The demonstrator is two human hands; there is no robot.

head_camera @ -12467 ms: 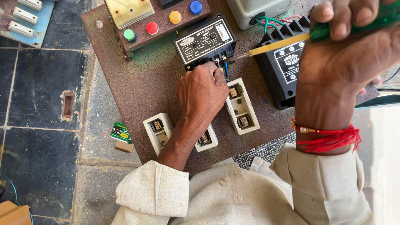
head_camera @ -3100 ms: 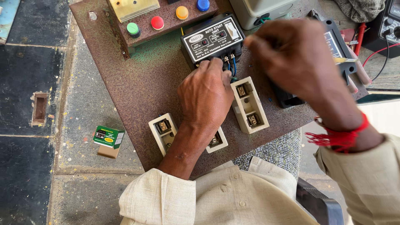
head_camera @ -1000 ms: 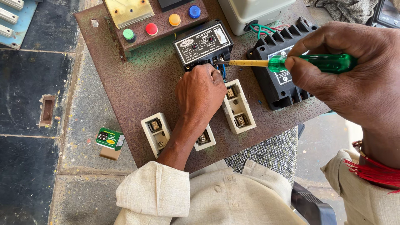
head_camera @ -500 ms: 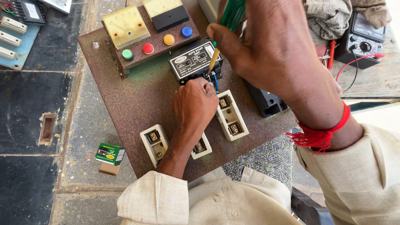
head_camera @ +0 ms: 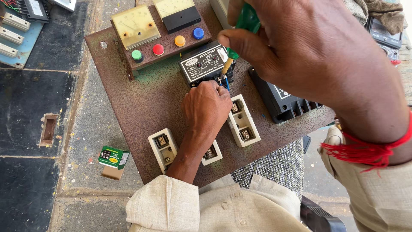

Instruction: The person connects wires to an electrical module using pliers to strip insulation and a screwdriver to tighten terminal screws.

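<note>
Lowered since a moment ago, right hand (head_camera: pixel 317 56) grips green-handled screwdriver (head_camera: pixel 240 30) at small black plastic control box (head_camera: pixel 206 64); left hand (head_camera: pixel 208 107) pinches blue wire (head_camera: pixel 226 83); tightening next, likely.

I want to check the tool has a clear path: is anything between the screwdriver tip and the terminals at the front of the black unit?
Nothing visible blocks it. The screwdriver in the right hand already reaches the black unit terminals; the left hand sits just below, beside the blue wire.
</note>
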